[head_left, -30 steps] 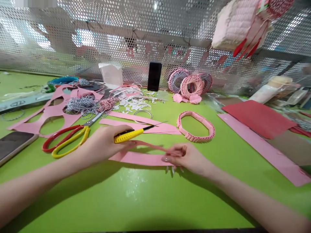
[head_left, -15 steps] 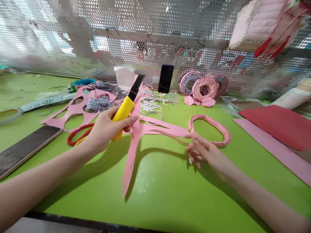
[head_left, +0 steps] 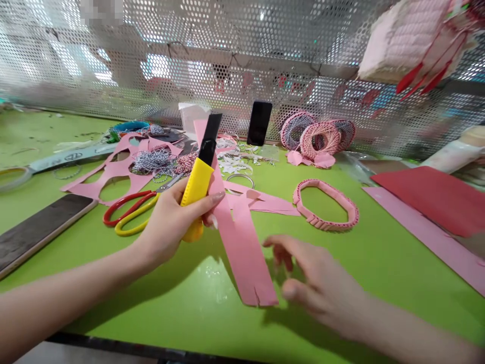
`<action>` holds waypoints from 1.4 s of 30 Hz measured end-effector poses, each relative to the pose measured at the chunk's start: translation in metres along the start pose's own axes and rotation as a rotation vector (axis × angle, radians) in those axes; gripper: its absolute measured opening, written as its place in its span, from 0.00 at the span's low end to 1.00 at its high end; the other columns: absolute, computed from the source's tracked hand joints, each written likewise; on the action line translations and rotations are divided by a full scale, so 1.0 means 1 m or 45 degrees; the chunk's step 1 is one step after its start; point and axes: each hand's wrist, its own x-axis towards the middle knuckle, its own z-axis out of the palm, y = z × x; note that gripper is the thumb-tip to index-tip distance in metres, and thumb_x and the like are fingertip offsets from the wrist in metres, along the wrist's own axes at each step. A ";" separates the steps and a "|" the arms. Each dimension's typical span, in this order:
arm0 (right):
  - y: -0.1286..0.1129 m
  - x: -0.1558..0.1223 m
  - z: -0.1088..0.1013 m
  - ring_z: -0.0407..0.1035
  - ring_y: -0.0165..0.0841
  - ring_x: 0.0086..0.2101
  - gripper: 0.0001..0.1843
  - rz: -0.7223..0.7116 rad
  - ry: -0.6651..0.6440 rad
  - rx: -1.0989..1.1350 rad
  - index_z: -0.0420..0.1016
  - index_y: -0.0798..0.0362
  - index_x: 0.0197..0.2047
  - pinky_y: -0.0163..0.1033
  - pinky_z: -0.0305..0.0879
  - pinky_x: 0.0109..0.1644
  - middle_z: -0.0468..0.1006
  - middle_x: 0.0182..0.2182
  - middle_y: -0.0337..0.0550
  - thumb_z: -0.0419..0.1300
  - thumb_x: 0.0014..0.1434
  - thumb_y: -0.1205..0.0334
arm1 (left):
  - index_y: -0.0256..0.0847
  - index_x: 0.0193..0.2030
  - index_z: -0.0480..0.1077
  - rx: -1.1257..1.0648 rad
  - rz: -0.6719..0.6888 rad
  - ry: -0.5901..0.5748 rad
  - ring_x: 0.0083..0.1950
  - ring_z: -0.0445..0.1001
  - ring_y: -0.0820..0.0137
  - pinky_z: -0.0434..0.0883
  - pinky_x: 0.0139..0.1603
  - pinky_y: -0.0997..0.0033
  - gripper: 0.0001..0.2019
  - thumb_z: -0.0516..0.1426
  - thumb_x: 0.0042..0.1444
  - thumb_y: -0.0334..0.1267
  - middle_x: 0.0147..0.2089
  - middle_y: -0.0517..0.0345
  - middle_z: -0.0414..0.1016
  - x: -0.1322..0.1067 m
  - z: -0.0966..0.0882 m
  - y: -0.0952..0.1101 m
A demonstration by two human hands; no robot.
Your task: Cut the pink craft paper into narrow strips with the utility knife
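My left hand (head_left: 176,215) is closed round a yellow utility knife (head_left: 199,182), its dark blade pointing up and away. The thumb of that hand also pins a pink paper strip (head_left: 246,253), which hangs down toward me and has a small slit at its near end. To the right of this strip is my right hand (head_left: 306,283), fingers curled but apart from the thumb, with nothing visible in it. Behind the held strip, more pink paper strips (head_left: 273,203) lie on the green table. A pink pleated ring (head_left: 326,222) rests beyond my right hand.
Red-and-yellow-handled scissors (head_left: 131,215) and a phone (head_left: 41,232) lie at left, near cut-out pink paper (head_left: 89,187) and cord bundles (head_left: 153,162). Another phone (head_left: 259,124) leans against the perforated screen (head_left: 242,76), beside woven rings (head_left: 320,139). Red paper (head_left: 435,199) lies at right.
My right hand has let go of a thin pink strip and moved nearer to me. The held paper has turned, its broad face now showing and its near end swung right.
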 end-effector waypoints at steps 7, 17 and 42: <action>-0.014 0.053 0.017 0.51 0.28 0.23 0.22 0.095 0.005 0.375 0.56 0.51 0.25 0.35 0.47 0.26 0.55 0.22 0.33 0.50 0.68 0.49 | 0.41 0.39 0.66 0.072 -0.041 -0.180 0.19 0.68 0.79 0.69 0.19 0.83 0.19 0.68 0.47 0.45 0.21 0.71 0.69 -0.009 0.007 -0.003; 0.002 0.052 0.021 0.54 0.28 0.24 0.21 0.072 0.222 0.498 0.61 0.51 0.25 0.34 0.52 0.26 0.59 0.21 0.34 0.51 0.67 0.49 | 0.41 0.40 0.68 0.078 -0.127 -0.279 0.22 0.70 0.82 0.70 0.22 0.86 0.16 0.68 0.47 0.37 0.27 0.71 0.68 -0.013 0.010 -0.006; 0.025 0.018 -0.010 0.68 0.31 0.29 0.25 0.560 -0.304 0.869 0.76 0.52 0.51 0.34 0.62 0.29 0.76 0.30 0.43 0.60 0.60 0.42 | 0.42 0.43 0.68 0.540 -0.140 -0.306 0.18 0.66 0.76 0.63 0.19 0.78 0.20 0.66 0.48 0.49 0.20 0.70 0.66 0.019 -0.007 -0.016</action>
